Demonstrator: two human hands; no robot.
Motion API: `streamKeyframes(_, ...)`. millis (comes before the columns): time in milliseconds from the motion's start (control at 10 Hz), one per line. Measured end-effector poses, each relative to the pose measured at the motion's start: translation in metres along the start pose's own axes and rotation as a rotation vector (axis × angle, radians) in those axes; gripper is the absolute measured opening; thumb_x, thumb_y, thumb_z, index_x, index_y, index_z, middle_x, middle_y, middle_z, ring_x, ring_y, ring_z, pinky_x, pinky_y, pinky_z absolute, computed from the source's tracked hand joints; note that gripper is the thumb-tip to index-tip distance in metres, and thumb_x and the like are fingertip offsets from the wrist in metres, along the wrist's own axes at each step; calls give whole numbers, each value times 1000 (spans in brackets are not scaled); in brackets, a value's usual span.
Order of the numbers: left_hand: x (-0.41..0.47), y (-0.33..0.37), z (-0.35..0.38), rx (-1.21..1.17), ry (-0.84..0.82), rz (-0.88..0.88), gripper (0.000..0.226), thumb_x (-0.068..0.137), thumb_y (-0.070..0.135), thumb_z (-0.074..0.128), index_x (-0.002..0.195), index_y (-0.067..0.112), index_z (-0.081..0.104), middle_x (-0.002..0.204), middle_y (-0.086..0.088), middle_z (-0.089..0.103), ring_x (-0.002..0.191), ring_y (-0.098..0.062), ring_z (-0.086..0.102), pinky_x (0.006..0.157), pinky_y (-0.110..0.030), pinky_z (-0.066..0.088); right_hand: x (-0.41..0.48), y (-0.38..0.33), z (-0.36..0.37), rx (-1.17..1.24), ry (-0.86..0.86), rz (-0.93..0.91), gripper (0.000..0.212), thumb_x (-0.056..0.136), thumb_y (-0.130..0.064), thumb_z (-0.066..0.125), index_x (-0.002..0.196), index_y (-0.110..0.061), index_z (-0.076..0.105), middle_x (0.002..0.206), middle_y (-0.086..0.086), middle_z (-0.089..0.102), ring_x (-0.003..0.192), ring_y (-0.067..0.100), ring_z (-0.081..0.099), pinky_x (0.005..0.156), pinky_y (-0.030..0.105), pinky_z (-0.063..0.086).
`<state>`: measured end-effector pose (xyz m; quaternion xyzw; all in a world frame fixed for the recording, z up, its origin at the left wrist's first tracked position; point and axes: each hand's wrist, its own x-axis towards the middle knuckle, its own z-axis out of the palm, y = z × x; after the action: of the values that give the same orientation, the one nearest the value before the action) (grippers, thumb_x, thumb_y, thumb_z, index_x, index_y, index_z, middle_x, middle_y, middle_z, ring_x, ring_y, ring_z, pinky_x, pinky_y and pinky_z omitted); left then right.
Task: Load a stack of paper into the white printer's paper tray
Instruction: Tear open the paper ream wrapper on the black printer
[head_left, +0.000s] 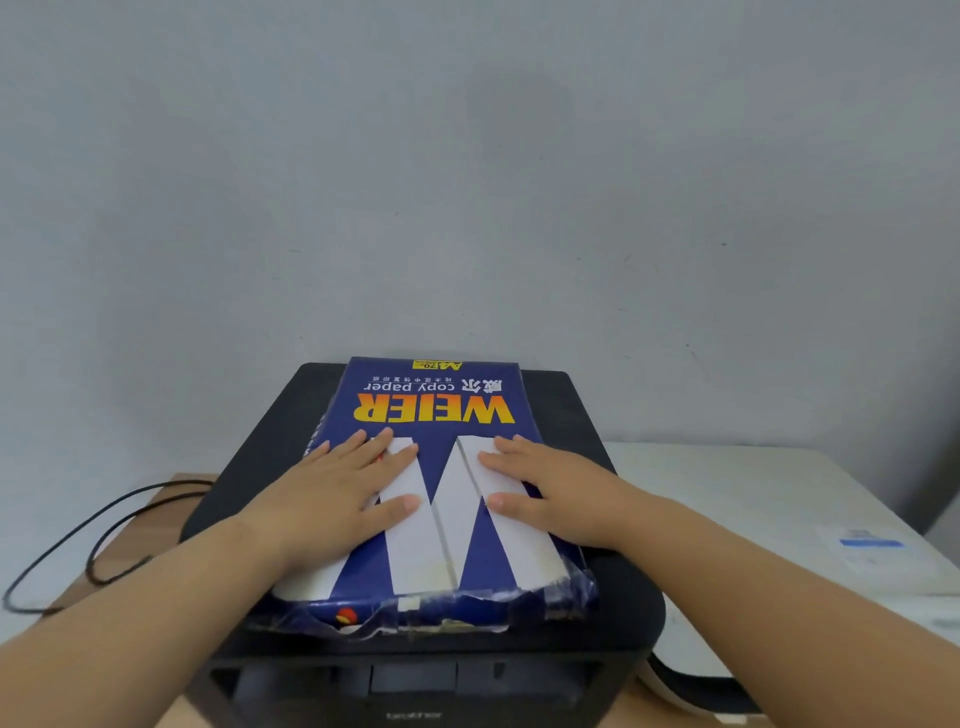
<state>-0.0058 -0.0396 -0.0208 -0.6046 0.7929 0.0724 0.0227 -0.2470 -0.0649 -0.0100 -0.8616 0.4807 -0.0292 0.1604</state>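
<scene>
Grey wall (467, 156): plain, fills the upper half of the frame.
Black printer (270, 431): lower centre, flat lid up, with dark front slots at the bottom edge of the frame.
White surface (753, 499): right of the frame, just beside the black printer; flat, with a small blue label (872, 543) on it. Cannot tell whether it is the white printer.
Brown table (156, 530): shows at the lower left, beneath the black printer.
Paper ream (431, 384): lies flat on the black printer's lid, centre of the frame. It is in a blue wrapper with yellow "WEIER" lettering that reads upside down and a large white W. The wrapper's near end is crumpled and torn.
Left hand (337, 493): palm down on the left half of the ream, fingers straight and spread, gripping nothing.
Right hand (550, 493): palm down on the right half of the ream, fingers straight and slightly apart, gripping nothing.
Black cable (89, 564): loops over the table at the left edge of the frame.
</scene>
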Motion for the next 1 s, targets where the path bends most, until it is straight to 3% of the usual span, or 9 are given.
streamKeyframes(100,0,-1,1,-9,-3,-7,119,31,90,-24,141,46,-13,156,14,-13,144,-10,-11,115,-32,-4,-19,1,-4,-39,69,-22,44,96,-39,42,140,-33,40,151,-14,34,139,5,29,113,26,23)
streamKeyframes(300,1,1,0,-4,-2,-5,122,30,91,-25,142,44,-10,156,13,-12,144,-11,-9,116,-34,-2,-63,-2,3,-113,143,-57,37,96,-34,42,130,-27,55,136,-12,53,125,3,46,100,12,31)
streamKeyframes(400,1,0,1,-2,-13,-8,121,31,91,-23,142,44,-9,157,12,-12,145,-12,-8,117,-35,-2,-75,-9,7,-109,195,9,32,95,-36,43,115,-24,66,121,-8,64,107,7,55,88,13,42)
streamKeyframes(500,2,0,0,3,-20,-12,122,31,91,-23,142,44,-9,157,12,-11,145,-13,-8,116,-35,-1,-79,-13,12,-17,203,136,29,93,-38,49,99,-22,72,104,-5,70,78,5,53,60,4,33)
streamKeyframes(600,2,1,0,4,-23,-15,123,30,91,-23,142,43,-10,157,11,-11,145,-13,-7,117,-36,-1,-74,-13,13,118,202,232,21,88,-33,58,78,-23,73,91,-2,73,67,4,53,54,6,32)
streamKeyframes(700,1,2,-1,6,-23,-16,124,30,91,-23,143,43,-9,157,11,-11,145,-13,-7,117,-36,0,-71,-13,11,348,198,294,30,85,-23,64,55,-26,60,78,0,69,68,5,55,51,10,35)
streamKeyframes(800,0,3,-1,6,-19,-18,124,29,91,-23,143,43,-9,157,11,-11,145,-13,-7,117,-36,0,-73,-16,16,357,252,272,32,86,-21,61,56,-30,53,66,-10,58,63,4,53,52,8,35)
streamKeyframes(1000,1,1,-1,4,-24,-15,122,31,91,-22,143,43,-9,157,11,-11,145,-13,-7,116,-36,0,-84,-8,34,148,427,-27,28,86,-26,60,66,-36,44,74,-21,47,72,0,47,63,7,36)
